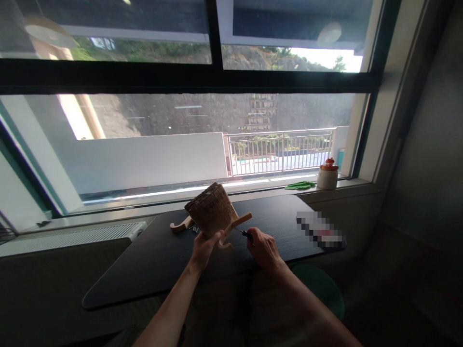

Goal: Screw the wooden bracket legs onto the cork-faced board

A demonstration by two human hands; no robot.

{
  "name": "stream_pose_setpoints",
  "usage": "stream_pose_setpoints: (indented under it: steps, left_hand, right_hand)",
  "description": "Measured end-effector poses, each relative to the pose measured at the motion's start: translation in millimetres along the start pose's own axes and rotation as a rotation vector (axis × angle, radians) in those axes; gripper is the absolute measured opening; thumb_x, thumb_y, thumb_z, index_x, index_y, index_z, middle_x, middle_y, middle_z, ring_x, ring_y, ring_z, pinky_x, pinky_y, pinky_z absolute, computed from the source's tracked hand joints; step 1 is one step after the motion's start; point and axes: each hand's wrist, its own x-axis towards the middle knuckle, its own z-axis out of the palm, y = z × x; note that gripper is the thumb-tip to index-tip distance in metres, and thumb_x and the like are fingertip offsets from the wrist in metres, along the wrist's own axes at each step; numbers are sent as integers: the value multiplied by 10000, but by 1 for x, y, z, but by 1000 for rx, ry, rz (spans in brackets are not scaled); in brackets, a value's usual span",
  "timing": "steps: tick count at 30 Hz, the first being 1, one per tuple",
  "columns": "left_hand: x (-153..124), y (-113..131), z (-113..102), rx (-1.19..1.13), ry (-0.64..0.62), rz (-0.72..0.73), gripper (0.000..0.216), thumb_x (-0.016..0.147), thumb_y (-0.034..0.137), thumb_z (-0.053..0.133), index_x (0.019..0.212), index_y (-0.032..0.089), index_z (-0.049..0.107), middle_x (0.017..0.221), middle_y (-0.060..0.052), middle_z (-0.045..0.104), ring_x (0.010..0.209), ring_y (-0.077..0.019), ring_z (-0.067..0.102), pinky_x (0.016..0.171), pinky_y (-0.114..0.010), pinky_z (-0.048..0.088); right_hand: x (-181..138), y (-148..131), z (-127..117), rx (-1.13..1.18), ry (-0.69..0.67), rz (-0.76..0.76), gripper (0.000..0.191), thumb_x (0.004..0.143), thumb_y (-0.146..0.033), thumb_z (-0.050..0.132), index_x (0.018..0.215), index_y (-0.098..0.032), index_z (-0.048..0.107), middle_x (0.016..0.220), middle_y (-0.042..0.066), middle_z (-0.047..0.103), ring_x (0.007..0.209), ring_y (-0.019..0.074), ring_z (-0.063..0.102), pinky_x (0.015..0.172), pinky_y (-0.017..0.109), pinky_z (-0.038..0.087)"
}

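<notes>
My left hand grips the lower edge of a brown wooden model, a fan-shaped panel with curved wooden legs, holding it tilted just above the black table. My right hand is closed round a small dark-handled tool, its thin tip pointing left at the model's right leg. A second curved wooden leg rests on the table at the model's left.
A small cream jar with an orange lid and a green cloth sit on the window sill at the right. A blurred flat item lies on the table's right end. A green stool stands below. A radiator is at the left.
</notes>
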Motion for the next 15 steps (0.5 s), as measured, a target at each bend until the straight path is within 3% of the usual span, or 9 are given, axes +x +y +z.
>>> stream_pose_setpoints:
  steps: [7, 15]
  left_hand:
    - [1, -2, 0, -18, 4, -12, 389, 576, 303, 815, 900, 118, 704, 847, -67, 719, 794, -207, 640, 731, -319, 481]
    - [-2, 4, 3, -21, -3, -29, 381, 572, 294, 817, 895, 126, 703, 841, -54, 720, 782, -202, 641, 714, -305, 481]
  right_hand:
    - [1, 0, -4, -19, 6, -3, 143, 909, -220, 466, 1002, -223, 575, 979, 36, 600, 791, 141, 585, 612, 230, 328]
    - [1, -2, -7, 18, -46, 14, 229, 948, -256, 392, 842, -194, 585, 795, 22, 621, 689, 127, 579, 617, 242, 313]
